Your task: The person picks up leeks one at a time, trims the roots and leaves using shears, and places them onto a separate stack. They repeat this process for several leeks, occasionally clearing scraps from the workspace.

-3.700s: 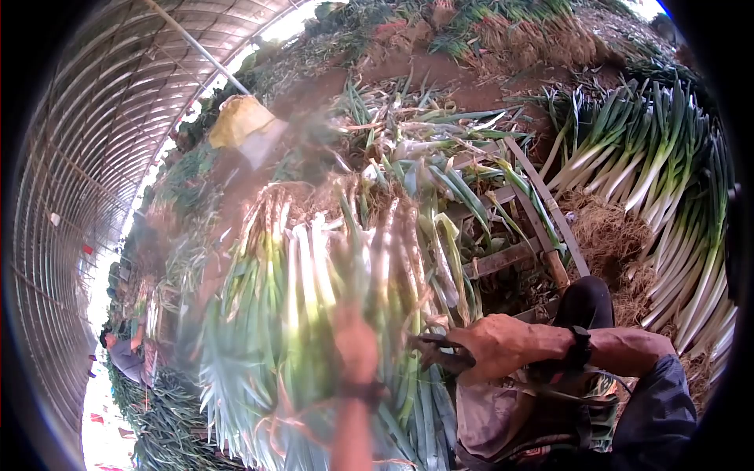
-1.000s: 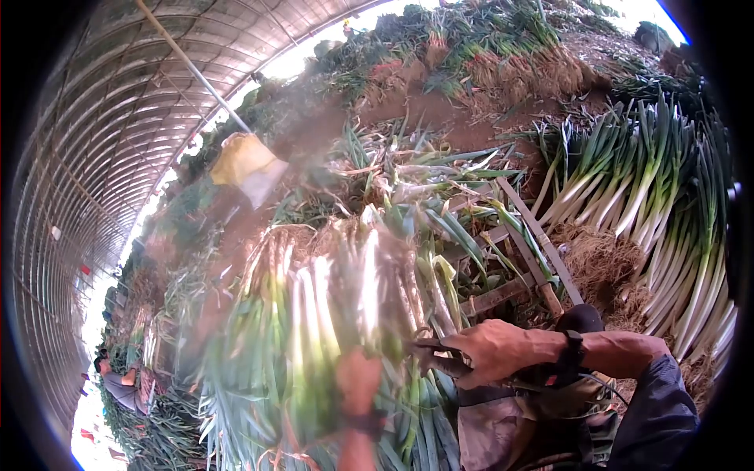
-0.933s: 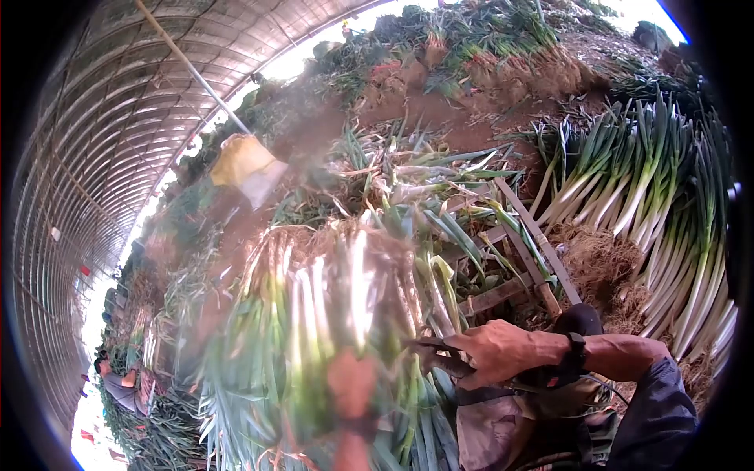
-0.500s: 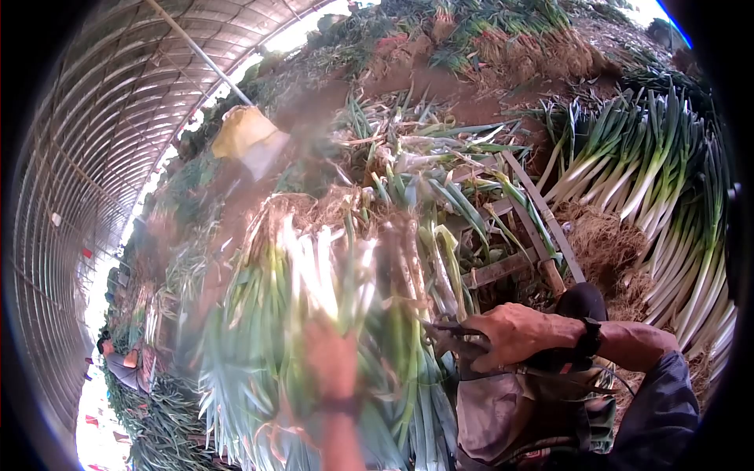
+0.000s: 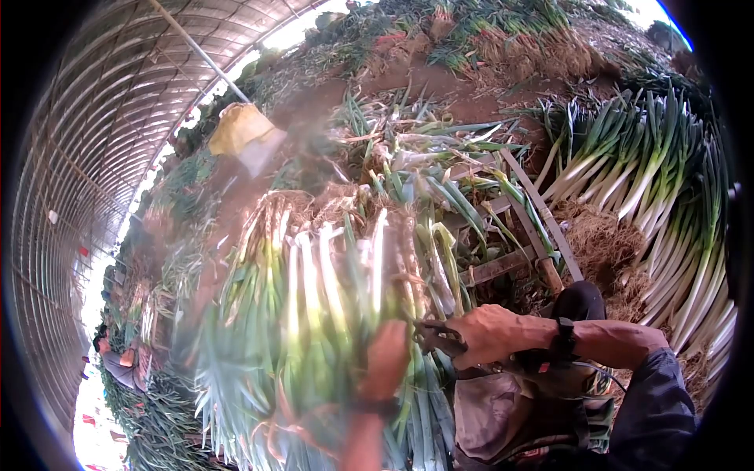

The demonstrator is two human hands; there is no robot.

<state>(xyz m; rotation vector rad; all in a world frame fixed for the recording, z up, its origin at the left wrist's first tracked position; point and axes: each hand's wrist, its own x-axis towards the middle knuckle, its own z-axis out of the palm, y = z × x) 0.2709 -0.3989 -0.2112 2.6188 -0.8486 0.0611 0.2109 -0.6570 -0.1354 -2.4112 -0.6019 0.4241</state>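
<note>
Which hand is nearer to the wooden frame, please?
Right. The right hand, holding a dark tool, is just below the wooden frame; the left hand is farther left, against the bundle of green onions.

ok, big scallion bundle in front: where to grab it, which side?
Probably around the middle, where the stalks turn from white to green: there the scallion bundle lies packed and parallel, while the root end is shaggy and the leaves splay loose. Come from the near side, beside the left hand; the right hand with shears crowds the right edge.
</note>
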